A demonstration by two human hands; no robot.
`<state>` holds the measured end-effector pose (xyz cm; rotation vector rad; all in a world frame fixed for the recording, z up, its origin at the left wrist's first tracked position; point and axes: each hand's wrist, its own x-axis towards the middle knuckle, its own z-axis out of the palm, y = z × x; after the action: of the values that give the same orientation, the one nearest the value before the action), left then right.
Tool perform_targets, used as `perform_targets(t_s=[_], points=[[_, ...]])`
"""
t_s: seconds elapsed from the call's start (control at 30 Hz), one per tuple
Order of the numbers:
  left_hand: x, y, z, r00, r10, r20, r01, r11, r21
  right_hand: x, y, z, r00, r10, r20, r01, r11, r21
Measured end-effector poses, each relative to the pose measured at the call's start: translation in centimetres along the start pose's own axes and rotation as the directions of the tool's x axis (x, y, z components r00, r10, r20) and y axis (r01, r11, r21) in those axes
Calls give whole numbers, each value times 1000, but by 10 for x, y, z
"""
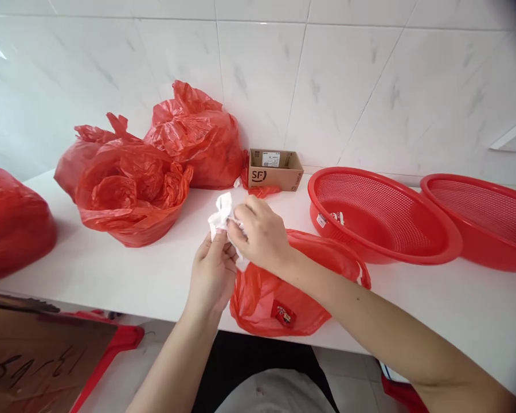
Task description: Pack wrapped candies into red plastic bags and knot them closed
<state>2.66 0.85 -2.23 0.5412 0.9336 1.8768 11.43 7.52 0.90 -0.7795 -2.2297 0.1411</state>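
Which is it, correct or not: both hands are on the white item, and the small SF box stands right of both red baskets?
Not correct: in the head view the small SF box stands left of both red baskets. Both hands are indeed on the white item.

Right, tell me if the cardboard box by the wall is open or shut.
Open: nothing covers the top of the cardboard box, and its inner walls show behind the front panel.
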Motion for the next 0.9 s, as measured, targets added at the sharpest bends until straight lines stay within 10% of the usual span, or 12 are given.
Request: perform_targets(t_s=[0.13, 0.33, 0.57, 0.9], points=[[-16, -3, 14, 995, 48, 91, -51, 998, 25, 14, 24, 14, 987, 145, -67, -142, 989, 45], [-21, 7, 13, 993, 108, 51, -111, 992, 52, 27, 53, -19, 939, 336, -68, -309, 915, 259], [-11, -3, 17, 990, -31, 135, 25, 999, 47, 8, 0, -15, 986, 37, -165, -12, 988, 151], [-30, 7, 22, 987, 42, 155, -41, 999, -13, 28, 57, -17, 938, 342, -56, -307, 896, 322]])
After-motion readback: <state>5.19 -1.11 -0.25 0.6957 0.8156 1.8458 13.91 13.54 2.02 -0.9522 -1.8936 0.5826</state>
